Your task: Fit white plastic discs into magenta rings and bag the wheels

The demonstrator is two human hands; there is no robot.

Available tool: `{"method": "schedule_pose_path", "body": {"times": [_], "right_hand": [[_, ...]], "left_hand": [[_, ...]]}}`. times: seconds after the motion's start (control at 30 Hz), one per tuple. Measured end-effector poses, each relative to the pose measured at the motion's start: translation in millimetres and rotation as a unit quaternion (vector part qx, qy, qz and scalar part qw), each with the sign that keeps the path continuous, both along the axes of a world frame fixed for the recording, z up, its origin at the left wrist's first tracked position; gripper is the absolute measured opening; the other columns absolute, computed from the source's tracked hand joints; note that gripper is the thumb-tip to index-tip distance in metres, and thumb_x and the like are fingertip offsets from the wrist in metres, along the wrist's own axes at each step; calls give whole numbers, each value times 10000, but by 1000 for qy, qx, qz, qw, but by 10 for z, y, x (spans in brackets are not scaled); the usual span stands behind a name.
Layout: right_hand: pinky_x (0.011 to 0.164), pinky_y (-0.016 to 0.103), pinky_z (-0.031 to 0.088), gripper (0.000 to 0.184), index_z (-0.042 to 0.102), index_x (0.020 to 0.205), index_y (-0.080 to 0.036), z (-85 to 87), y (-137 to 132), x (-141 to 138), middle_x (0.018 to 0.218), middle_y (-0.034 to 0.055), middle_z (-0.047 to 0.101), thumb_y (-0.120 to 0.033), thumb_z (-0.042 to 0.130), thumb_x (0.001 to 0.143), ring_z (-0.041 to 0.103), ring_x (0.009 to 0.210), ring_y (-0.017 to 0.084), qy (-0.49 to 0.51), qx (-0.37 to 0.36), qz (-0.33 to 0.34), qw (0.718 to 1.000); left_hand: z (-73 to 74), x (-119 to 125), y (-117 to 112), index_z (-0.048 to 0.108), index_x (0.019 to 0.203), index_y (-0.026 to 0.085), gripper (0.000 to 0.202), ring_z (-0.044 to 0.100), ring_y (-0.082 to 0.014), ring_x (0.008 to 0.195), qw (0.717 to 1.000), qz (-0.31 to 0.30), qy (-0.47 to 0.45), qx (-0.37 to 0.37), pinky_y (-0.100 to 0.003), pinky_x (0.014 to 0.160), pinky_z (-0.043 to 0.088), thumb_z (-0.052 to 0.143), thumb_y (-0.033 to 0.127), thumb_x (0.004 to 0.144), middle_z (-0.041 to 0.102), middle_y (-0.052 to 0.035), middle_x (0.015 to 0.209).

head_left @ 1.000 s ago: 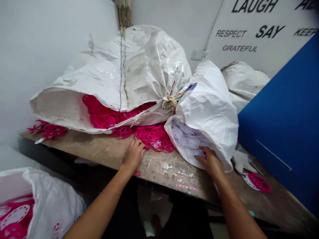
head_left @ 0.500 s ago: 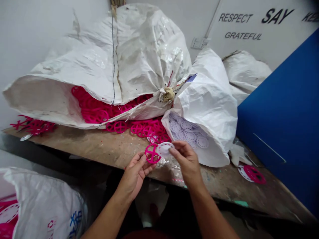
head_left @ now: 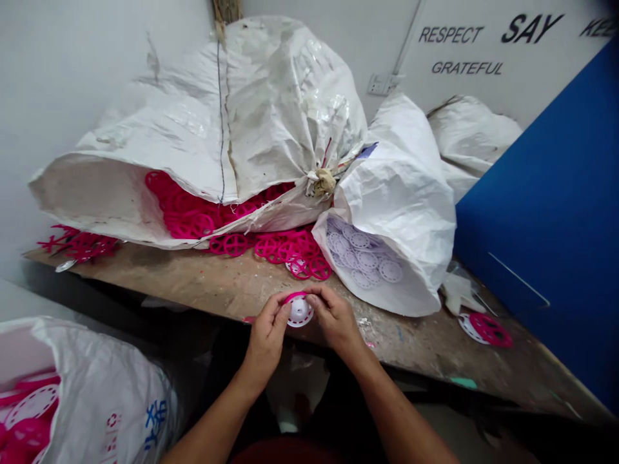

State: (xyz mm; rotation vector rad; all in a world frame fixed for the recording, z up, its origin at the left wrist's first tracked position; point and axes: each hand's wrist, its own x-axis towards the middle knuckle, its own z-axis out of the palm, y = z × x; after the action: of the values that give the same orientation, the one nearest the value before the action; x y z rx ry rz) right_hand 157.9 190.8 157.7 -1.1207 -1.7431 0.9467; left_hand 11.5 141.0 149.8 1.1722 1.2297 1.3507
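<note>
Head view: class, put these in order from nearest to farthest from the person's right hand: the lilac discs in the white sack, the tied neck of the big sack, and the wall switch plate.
From the right hand:
1. Lilac discs, just ahead, inside a white sack.
2. Tied sack neck, farther ahead, slightly left.
3. Wall switch plate, farthest, high on the wall.

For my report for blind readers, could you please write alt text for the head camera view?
The left hand and right hand hold a white perforated disc together with a pink plastic wheel above a worn wooden bench. Behind them, white woven sacks spill more pink wheels and pale discs.
</note>
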Motion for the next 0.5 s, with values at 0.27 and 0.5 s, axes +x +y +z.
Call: {"method": "schedule_pose_path", "body": {"times": [0.27,0.5], "right_hand": [[704,251,461,316,531,1114,-223,18,-177,-12,922,8,651,-217,591,804,600,785,143,35,-66,75,994],[748,262,459,363,569,1136,-239,206,-169,-67,913,-3,675,-297,641,786,613,823,147,31,-35,112,993]], "left_hand": [[-41,27,-103,521,1143,152,415,680,-202,758,996,-10,-55,-67,-300,684,562,607,371,801,694,-64,911],[145,-492,-512,521,1137,188,522,691,-201,740,988,102,-81,-78,-290,676,577,710,407,702,702,-38,908]]}}
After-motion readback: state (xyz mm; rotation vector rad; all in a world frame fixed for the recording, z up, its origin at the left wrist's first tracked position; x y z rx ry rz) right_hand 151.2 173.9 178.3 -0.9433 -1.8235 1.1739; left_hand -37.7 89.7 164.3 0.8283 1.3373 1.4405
